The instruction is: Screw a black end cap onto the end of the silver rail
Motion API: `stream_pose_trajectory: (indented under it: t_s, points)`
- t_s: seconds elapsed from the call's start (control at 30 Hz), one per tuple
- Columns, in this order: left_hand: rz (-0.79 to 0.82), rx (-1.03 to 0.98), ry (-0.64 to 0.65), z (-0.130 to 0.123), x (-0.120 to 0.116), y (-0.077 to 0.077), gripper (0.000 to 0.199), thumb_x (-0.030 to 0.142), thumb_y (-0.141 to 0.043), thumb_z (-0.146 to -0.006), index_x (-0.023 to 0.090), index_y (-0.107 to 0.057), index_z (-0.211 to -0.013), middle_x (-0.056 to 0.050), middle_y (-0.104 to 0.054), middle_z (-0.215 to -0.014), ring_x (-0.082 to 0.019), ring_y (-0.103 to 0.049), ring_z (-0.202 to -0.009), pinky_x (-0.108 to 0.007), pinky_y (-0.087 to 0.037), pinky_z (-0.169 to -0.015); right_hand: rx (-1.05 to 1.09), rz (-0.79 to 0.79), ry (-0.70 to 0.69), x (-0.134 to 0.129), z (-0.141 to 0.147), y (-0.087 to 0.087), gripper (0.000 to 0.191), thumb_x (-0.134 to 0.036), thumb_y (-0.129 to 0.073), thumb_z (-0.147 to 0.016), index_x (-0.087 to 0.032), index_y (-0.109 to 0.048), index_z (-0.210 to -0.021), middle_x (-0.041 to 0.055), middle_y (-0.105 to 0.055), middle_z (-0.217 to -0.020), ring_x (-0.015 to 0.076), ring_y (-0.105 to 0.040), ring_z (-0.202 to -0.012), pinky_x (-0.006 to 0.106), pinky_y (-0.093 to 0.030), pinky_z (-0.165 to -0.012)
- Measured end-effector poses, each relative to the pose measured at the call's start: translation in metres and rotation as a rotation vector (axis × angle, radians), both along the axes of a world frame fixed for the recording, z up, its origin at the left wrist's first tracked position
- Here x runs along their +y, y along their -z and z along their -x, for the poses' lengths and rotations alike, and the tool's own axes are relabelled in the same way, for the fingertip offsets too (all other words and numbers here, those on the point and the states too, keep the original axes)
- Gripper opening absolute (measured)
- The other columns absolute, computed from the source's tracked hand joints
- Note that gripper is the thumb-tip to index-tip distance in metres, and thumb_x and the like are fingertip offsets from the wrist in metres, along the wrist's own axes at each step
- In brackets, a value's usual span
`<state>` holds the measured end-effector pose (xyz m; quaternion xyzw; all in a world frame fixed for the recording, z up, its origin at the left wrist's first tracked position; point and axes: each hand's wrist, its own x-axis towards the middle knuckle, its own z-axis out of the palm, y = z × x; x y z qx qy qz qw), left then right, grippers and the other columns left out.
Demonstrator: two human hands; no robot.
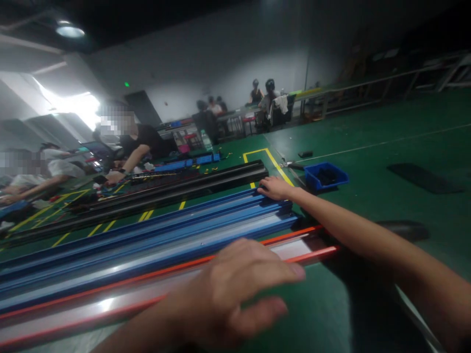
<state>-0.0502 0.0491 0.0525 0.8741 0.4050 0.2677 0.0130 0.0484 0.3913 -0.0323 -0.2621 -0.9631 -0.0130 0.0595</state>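
Long blue channel rails point(158, 235) lie side by side across the green table, running from the left edge to the middle. My right hand point(275, 189) reaches across to their right end, fingers bent over the end of the farthest one. In front of them lies a long pale rail with orange-red edges point(312, 252). My left hand point(243, 284), slightly blurred, is above this rail in the foreground. Its fingers and thumb are stretched out and apart, with nothing in them. Black rails point(228, 179) lie beyond the blue ones.
A blue bin point(326, 176) with dark contents stands right of my right hand. A flat black piece point(423, 177) lies farther right. Beyond the rails are a bottle point(206, 141) and blue pieces point(206, 159). A co-worker's hand point(115, 176) works at the far left.
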Motion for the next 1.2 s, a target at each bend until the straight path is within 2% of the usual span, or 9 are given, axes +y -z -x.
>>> stream_pose_trajectory:
  t_s: [0.1,0.2,0.3,0.4,0.53,0.67,0.73,0.87,1.2]
  points:
    - [0.076,0.340,-0.368,0.069,0.052,0.022,0.030,0.027,-0.043,-0.107,0.022,-0.068,-0.123,-0.009,-0.070,-0.123,-0.022,-0.063,-0.117,-0.042,-0.052,-0.103,-0.021,0.010,-0.005,-0.002,0.000,0.000,0.047,-0.047,-0.037,-0.109,-0.016,-0.069,-0.123,0.0183,-0.072,-0.126,0.0326,-0.069,-0.115,0.040,-0.048,-0.096]
    - [0.191,0.708,-0.878,0.155,0.073,0.050,0.038,0.027,-0.039,-0.107,0.016,-0.065,-0.133,-0.015,-0.068,-0.126,-0.028,-0.063,-0.118,-0.043,-0.052,-0.099,-0.053,0.033,0.002,0.000,0.003,0.002,0.048,-0.045,-0.034,-0.109,-0.015,-0.069,-0.122,0.0190,-0.073,-0.125,0.0327,-0.069,-0.115,0.039,-0.049,-0.096]
    - [0.261,0.744,-1.030,0.218,0.073,0.072,0.041,0.028,-0.043,-0.104,0.011,-0.063,-0.136,-0.019,-0.069,-0.121,-0.031,-0.067,-0.112,-0.041,-0.055,-0.090,-0.078,0.051,0.015,0.005,0.006,0.007,0.048,-0.043,-0.033,-0.109,-0.014,-0.068,-0.126,0.0193,-0.072,-0.127,0.0334,-0.068,-0.119,0.041,-0.048,-0.099]
    - [0.328,0.733,-1.072,0.248,0.075,0.083,0.043,0.032,-0.040,-0.106,0.017,-0.065,-0.136,-0.017,-0.071,-0.123,-0.029,-0.069,-0.114,-0.036,-0.055,-0.089,-0.091,0.066,0.022,0.011,0.009,0.012,0.050,-0.041,-0.032,-0.108,-0.013,-0.065,-0.133,0.0202,-0.068,-0.135,0.0343,-0.064,-0.126,0.044,-0.046,-0.104]
    - [0.415,0.703,-1.068,0.265,0.088,0.088,0.040,0.035,-0.039,-0.105,0.026,-0.072,-0.127,-0.011,-0.075,-0.122,-0.026,-0.071,-0.114,-0.031,-0.054,-0.089,-0.106,0.097,0.021,0.018,0.013,0.017,0.055,-0.042,-0.034,-0.106,-0.012,-0.057,-0.146,0.0196,-0.058,-0.149,0.0339,-0.055,-0.139,0.045,-0.042,-0.113]
    - [0.458,0.679,-1.087,0.273,0.098,0.089,0.039,0.035,-0.041,-0.103,0.028,-0.075,-0.121,-0.012,-0.076,-0.120,-0.027,-0.071,-0.113,-0.032,-0.053,-0.089,-0.112,0.128,0.022,0.026,0.017,0.020,0.061,-0.043,-0.035,-0.104,-0.013,-0.048,-0.156,0.0131,-0.042,-0.164,0.0309,-0.030,-0.156,0.045,-0.028,-0.125]
    - [0.467,0.666,-1.103,0.274,0.100,0.089,0.040,0.035,-0.040,-0.103,0.027,-0.075,-0.120,-0.012,-0.076,-0.120,-0.028,-0.071,-0.112,-0.032,-0.053,-0.089,-0.121,0.144,0.031,0.030,0.020,0.022,0.066,-0.045,-0.034,-0.103,-0.012,-0.044,-0.159,0.0117,-0.035,-0.168,0.0308,-0.023,-0.158,0.046,-0.024,-0.128]
    - [0.476,0.643,-1.130,0.272,0.101,0.090,0.040,0.034,-0.040,-0.103,0.027,-0.075,-0.119,-0.012,-0.076,-0.121,-0.027,-0.071,-0.113,-0.032,-0.053,-0.089,-0.136,0.168,0.036,0.037,0.023,0.025,0.072,-0.049,-0.031,-0.102,-0.012,-0.035,-0.163,0.0103,-0.025,-0.171,0.0298,-0.017,-0.160,0.045,-0.018,-0.130]
    - [0.504,0.651,-1.193,0.253,0.107,0.078,0.036,0.027,-0.043,-0.102,0.020,-0.078,-0.105,-0.015,-0.078,-0.110,-0.028,-0.072,-0.111,-0.032,-0.052,-0.090,-0.127,0.193,0.034,0.049,0.031,0.028,0.073,-0.052,-0.030,-0.102,-0.017,-0.029,-0.166,0.0066,-0.021,-0.173,0.0271,-0.011,-0.160,0.044,-0.013,-0.131]
